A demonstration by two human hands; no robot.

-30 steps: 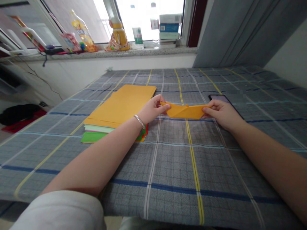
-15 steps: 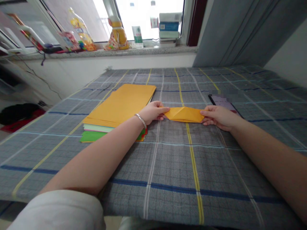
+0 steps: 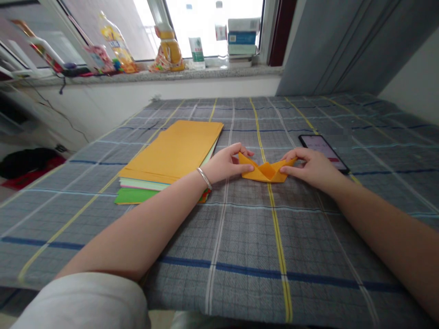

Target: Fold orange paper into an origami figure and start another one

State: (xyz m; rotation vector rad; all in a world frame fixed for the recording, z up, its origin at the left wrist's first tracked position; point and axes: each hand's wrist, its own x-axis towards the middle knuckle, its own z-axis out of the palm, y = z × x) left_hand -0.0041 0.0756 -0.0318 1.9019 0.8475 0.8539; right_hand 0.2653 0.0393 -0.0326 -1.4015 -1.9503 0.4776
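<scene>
So the folded paper (image 3: pixel 268 175) is held between left hand (image 3: pixel 226 163) and right hand (image 3: pixel 311 167), well in from the worktop's (image 3: pixel 247 246) near edge. The paper stack's (image 3: pixel 174 151) set toward the left edge, phone's (image 3: pixel 324 150) parked behind the right hand. Past the far edge, books (image 3: pixel 242 39) are piled on the windowsill (image 3: pixel 212 74), right of a bottle (image 3: pixel 118 45).

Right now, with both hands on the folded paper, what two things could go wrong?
The left hand and right hand grip opposite ends of the folded paper, so an uneven pull might tear or crumple it.

The right hand is also close to the phone, so a careless forward move could knock it.
</scene>
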